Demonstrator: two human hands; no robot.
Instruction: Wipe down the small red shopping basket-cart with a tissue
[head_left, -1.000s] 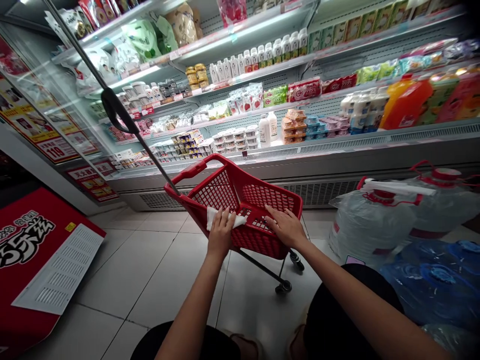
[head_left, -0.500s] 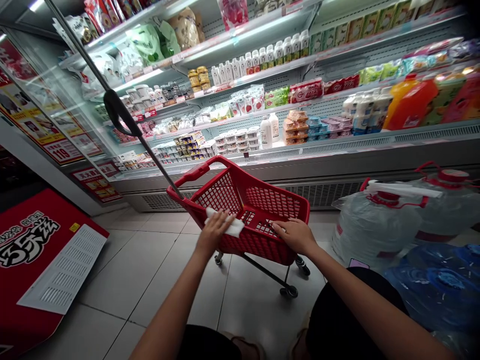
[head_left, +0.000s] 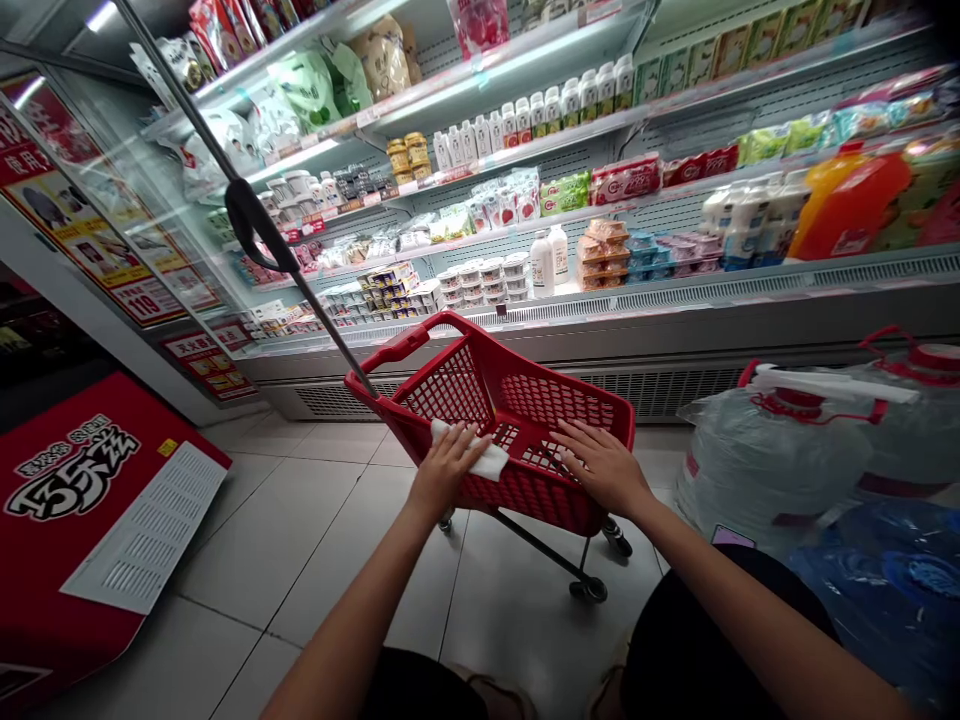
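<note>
A red plastic shopping cart [head_left: 532, 500] stands in front of me, its mesh basket tilted in view and without goods inside. My left hand [head_left: 448, 468] lies over the near rim, its fingers pressing a white folded cloth [head_left: 491, 462] against it. Part of the cloth is hidden under the palm. Farther right, my right hand [head_left: 606, 468] rests at the near rim with fingers stretched out and spread over the basket, nothing in them. A grey pole [head_left: 322, 315] with a black loop handle [head_left: 255, 230] rises from the cart's left end.
Beyond the cart runs a refrigerated shelf [head_left: 465, 240] full of dairy and drinks. Large wrapped water jugs [head_left: 780, 460] and blue bottles [head_left: 892, 580] crowd the right. At left stands a red display box [head_left: 67, 600]. A phone [head_left: 731, 537] shows near my right knee.
The right hand's fingers have straightened and spread from a curl on the rim. My left hand still presses the cloth to the rim. The whole scene has shifted slightly right in view.
</note>
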